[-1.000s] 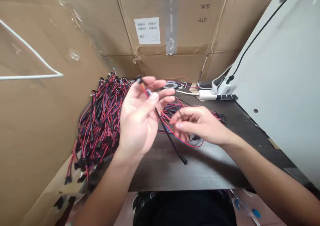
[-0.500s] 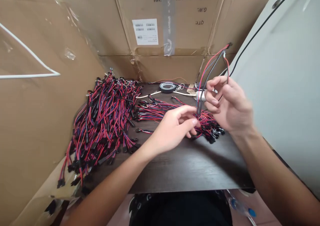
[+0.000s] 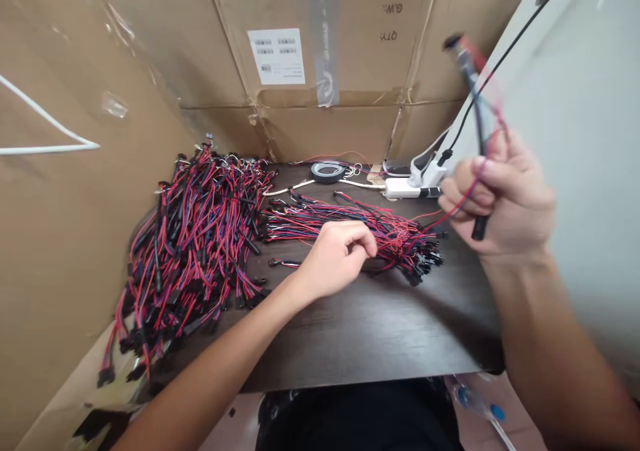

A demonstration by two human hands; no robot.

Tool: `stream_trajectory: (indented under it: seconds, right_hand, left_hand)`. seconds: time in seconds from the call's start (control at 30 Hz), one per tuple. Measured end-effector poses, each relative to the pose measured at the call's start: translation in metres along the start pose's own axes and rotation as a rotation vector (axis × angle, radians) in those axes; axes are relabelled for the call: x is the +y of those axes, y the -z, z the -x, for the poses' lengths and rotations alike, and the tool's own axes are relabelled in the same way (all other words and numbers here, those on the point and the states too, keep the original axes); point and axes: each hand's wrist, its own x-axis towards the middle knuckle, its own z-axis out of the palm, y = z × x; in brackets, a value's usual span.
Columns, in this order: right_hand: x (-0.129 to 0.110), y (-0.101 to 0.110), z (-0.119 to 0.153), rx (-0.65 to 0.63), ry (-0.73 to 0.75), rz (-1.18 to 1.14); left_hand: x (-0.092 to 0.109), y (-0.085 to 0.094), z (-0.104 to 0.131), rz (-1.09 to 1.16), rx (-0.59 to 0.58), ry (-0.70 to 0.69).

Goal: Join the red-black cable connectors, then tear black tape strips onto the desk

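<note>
r hand (image 3: 517, 201) moved rt, 2 wire piles (image 3: 200, 238)

Right hand (image 3: 510, 201) is kinda smeared, and the top end of the cable (image 3: 479, 121) in its fist is too blurry to make out. Fingers cover part of that cable too. Left hand (image 3: 337, 258) blocks a chunk of the wire bundle (image 3: 305, 214), and I can't tell if its curled fingers have anything in them. Print on the label (image 3: 277, 56) is way too tiny to read. Box (image 3: 370, 71) and black cord (image 3: 520, 41) run off the top.
</note>
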Motion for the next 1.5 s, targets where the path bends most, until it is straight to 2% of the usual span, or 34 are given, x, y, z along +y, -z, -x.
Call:
stream_trajectory:
  seconds: [0.1, 0.17, 0.33, 0.5, 0.57, 0.67, 0.87, 1.0, 1.23, 1.4, 1.5]
  right_hand:
    - [-0.008, 0.010, 0.003, 0.050, 0.207, 0.036]
    - [-0.010, 0.014, 0.005, 0.052, 0.264, 0.067]
    - [-0.013, 0.015, 0.007, 0.054, 0.130, 0.050]
    - [-0.008, 0.017, 0.007, 0.051, 0.109, 0.048]
    - [-0.005, 0.021, 0.008, 0.024, 0.119, 0.050]
    - [-0.005, 0.031, 0.008, 0.049, 0.130, -0.013]
    - [-0.010, 0.044, 0.003, 0.179, 0.177, -0.096]
    - [-0.007, 0.045, -0.002, 0.254, 0.202, -0.083]
    - [0.000, 0.049, -0.005, 0.322, 0.212, 0.006]
    - [0.001, 0.051, -0.005, 0.309, 0.210, -0.036]
    - [-0.004, 0.052, -0.008, 0.417, 0.176, -0.184]
  left_hand:
    - [-0.013, -0.005, 0.000, -0.206, -0.013, -0.098]
    - [-0.017, -0.012, -0.003, -0.343, -0.064, -0.161]
    - [-0.018, -0.031, -0.012, -0.539, -0.207, -0.163]
    - [-0.029, -0.041, -0.020, -0.424, -0.186, -0.074]
    - [-0.033, -0.040, -0.024, -0.351, -0.147, -0.076]
    - [-0.032, -0.034, -0.027, -0.275, -0.065, -0.047]
    - [-0.023, -0.019, -0.027, -0.136, 0.148, 0.026]
    - [-0.022, -0.014, -0.022, -0.083, 0.219, 0.067]
    - [-0.027, -0.009, -0.005, 0.281, 0.224, 0.317]
    - [-0.031, 0.003, 0.005, 0.186, 0.123, 0.341]
    - [-0.034, 0.010, 0.010, 0.033, 0.042, 0.325]
